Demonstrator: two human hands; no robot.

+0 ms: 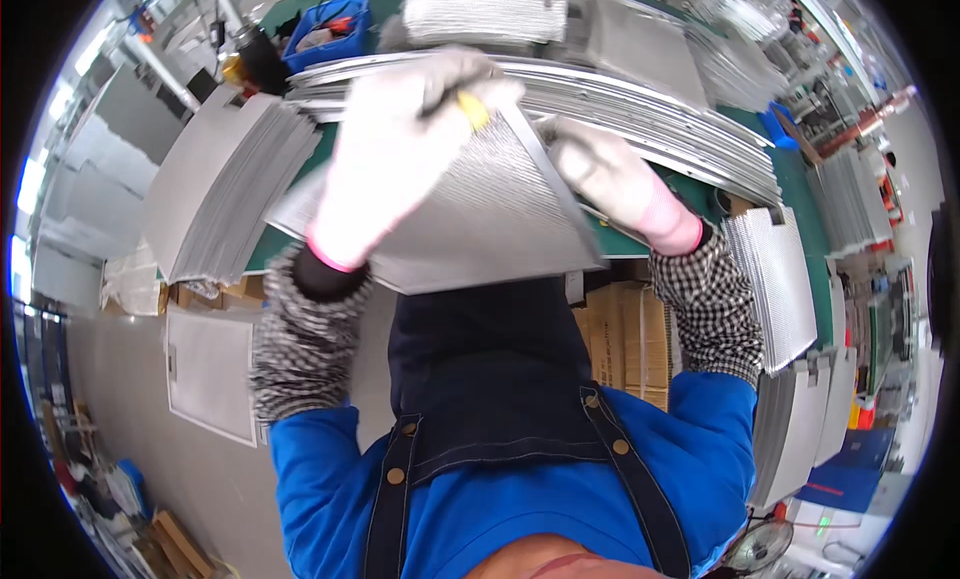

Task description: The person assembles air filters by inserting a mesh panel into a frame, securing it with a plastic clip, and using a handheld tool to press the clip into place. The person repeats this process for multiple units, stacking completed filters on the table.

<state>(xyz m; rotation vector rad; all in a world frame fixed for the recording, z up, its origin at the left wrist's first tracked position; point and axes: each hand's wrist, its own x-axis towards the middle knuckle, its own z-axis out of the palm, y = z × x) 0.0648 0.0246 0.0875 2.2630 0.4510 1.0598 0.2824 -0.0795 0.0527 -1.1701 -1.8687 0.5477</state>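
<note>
A silver framed mesh panel (pixel 480 209) is tilted up in front of my body, above the near edge of the green table. My left hand (pixel 395 144), in a white glove blurred by motion, is over its upper left part. Its fingers close on a small yellow object (pixel 472 111) beside the panel's top corner; the object's kind is unclear. My right hand (pixel 610 174), also gloved, is curled at the panel's right frame edge, its fingertips partly hidden.
Long metal strips (pixel 640 109) lie across the table behind the panel. Stacked panels stand at left (pixel 225 184) and right (pixel 775 279). A blue bin (pixel 328 31) sits at the far left, more mesh sheets (pixel 485 9) at the back. A cardboard box (pixel 628 339) is under the table.
</note>
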